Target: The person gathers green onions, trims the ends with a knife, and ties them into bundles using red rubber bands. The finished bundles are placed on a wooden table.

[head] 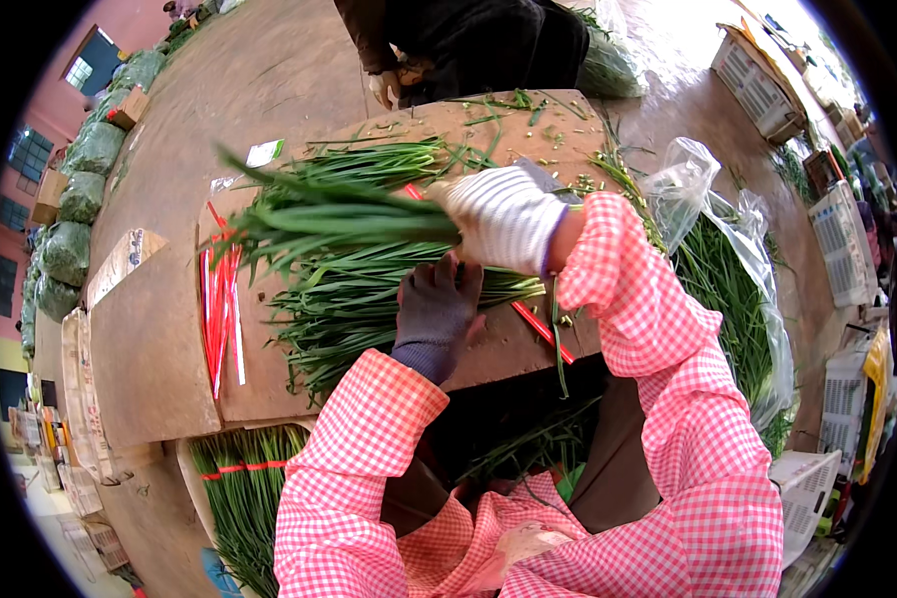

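My right hand (497,217), in a white and grey striped knit glove, is closed around a bunch of long green chive-like leaves (344,217). The leaf tips point left and look blurred. Below it, my left hand (437,310), in a dark grey-purple glove, lies over a loose pile of the same leaves (344,306) on a brown board table (516,351). Its fingertips are near the right glove, and whether they pinch anything is hidden. Another pile of leaves (381,161) lies behind the held bunch, cut ends to the right.
Red tie strips (223,314) lie at the table's left, with one strip (544,333) near its front edge. Banded bunches (250,486) stand in a container at lower left. An open plastic bag of leaves (717,299) is on the right. Another person (478,52) is across the table.
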`<state>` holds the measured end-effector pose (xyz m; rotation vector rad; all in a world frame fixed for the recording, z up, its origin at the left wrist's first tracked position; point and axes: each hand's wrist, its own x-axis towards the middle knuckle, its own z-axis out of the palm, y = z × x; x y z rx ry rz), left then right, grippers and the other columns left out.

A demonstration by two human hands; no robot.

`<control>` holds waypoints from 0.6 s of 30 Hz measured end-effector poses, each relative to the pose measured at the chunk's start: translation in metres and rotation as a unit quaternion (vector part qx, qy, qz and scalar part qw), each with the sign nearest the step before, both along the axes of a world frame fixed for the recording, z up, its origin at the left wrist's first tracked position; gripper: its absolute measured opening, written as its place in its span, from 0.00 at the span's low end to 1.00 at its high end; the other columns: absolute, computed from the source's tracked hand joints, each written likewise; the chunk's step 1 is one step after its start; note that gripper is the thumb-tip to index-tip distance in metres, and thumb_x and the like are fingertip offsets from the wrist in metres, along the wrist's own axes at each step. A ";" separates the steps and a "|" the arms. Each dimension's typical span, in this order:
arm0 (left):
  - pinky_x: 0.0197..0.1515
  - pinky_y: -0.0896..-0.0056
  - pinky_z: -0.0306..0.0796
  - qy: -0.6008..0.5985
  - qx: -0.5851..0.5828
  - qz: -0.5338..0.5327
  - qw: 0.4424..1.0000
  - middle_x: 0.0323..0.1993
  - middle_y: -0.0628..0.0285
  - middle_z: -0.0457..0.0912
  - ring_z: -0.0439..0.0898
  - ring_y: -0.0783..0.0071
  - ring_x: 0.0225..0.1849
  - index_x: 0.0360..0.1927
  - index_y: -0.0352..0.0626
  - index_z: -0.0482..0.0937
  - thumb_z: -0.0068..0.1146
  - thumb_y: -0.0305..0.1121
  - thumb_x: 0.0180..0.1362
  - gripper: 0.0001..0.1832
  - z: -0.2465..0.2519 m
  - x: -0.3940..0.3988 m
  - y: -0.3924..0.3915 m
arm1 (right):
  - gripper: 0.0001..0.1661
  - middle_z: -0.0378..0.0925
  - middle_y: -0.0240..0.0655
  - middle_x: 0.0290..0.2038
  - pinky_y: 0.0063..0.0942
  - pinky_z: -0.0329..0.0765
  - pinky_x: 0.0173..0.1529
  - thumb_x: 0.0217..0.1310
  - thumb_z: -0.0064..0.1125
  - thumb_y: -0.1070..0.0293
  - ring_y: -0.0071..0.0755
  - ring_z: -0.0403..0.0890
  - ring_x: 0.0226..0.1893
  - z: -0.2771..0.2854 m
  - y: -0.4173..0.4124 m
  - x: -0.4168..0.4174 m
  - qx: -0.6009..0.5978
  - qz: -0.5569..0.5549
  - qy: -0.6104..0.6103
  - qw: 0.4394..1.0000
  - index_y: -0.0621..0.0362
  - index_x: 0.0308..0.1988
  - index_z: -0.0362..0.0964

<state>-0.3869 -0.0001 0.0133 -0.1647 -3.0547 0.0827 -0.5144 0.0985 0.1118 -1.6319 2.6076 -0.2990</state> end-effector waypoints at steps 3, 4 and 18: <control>0.50 0.52 0.64 -0.004 0.027 0.019 0.999 0.50 0.54 0.67 0.68 0.53 0.48 0.62 0.51 0.64 0.66 0.50 0.42 0.42 0.001 0.004 0.004 | 0.34 0.77 0.49 0.29 0.41 0.76 0.36 0.39 0.68 0.59 0.52 0.80 0.32 -0.015 -0.020 0.000 0.047 0.026 -0.008 0.999 0.65 0.46 0.68; 0.50 0.52 0.64 0.015 0.041 0.012 0.999 0.50 0.54 0.67 0.68 0.53 0.47 0.62 0.52 0.64 0.66 0.49 0.42 0.42 -0.003 0.007 0.004 | 0.37 0.78 0.49 0.30 0.41 0.76 0.37 0.40 0.68 0.57 0.52 0.80 0.33 -0.013 -0.016 -0.003 0.030 0.013 -0.026 0.999 0.65 0.49 0.67; 0.59 0.47 0.60 0.108 0.066 -0.053 0.991 0.55 0.52 0.65 0.64 0.52 0.52 0.62 0.50 0.64 0.72 0.38 0.31 0.48 0.017 0.022 0.000 | 0.13 0.77 0.49 0.24 0.41 0.76 0.32 0.54 0.53 0.64 0.53 0.79 0.27 -0.043 0.109 -0.039 -0.140 -0.156 0.014 0.978 0.60 0.37 0.75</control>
